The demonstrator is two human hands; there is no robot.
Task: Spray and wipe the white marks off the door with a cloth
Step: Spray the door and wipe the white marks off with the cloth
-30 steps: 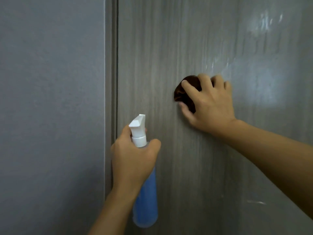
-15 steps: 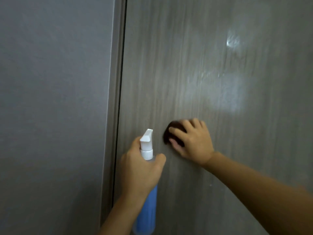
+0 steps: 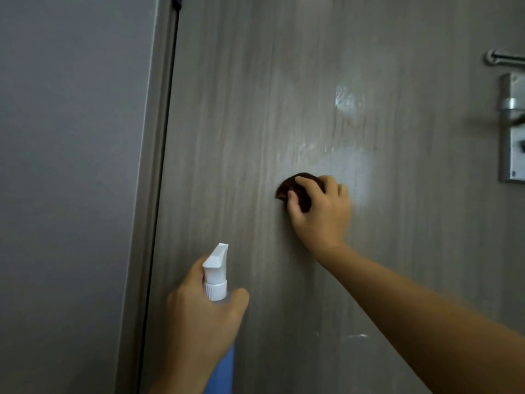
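Brown cloth [image 3: 301, 191] mostly hidden under gripping right hand [image 3: 321, 214]; left hand [image 3: 201, 317] clutches spray bottle [image 3: 217, 280].

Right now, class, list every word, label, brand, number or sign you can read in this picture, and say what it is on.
None can be read.
spray bottle: no label or print shows on its white head or blue body.
door: only white marks, no writing.
lock plate: no readable marking; blurred.

Dim, flat light, greyish all over. A pale sheen glares off the door [image 3: 255, 123] right of centre. The whole view is soft, the handle plate [image 3: 512, 129] at the right edge blurred, and the door frame [image 3: 159, 137] leans from wide-angle distortion.
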